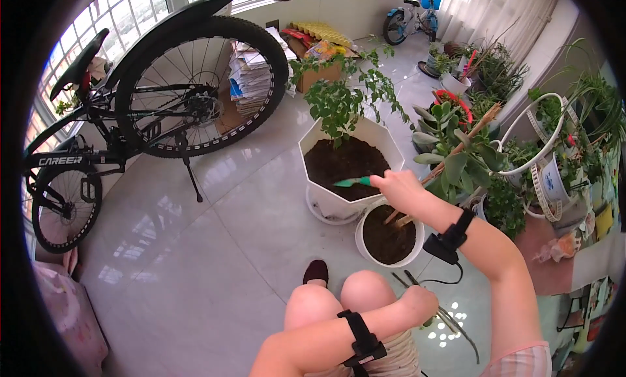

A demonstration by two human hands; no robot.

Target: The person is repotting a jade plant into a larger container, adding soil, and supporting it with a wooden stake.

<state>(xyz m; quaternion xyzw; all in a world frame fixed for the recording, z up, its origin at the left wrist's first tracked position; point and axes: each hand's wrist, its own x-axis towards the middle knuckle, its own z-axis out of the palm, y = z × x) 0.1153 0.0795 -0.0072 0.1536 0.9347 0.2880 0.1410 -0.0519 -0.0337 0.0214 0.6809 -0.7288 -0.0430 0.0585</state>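
Observation:
My right hand grips a small green garden trowel, its blade over the dark soil of a white octagonal planter. A leafy green plant grows at the back of that planter. My left hand, beside my knee, is closed around several thin cut stems. Between the hands stands a round white pot filled with soil, with pale woody stalks standing in it. My right forearm passes above this pot's right side.
A black bicycle leans at the left. Behind it are stacked papers and a cardboard box. Potted plants, including a broad-leaved succulent, crowd the right side. A child's bicycle stands far back. Pale tiles cover the floor.

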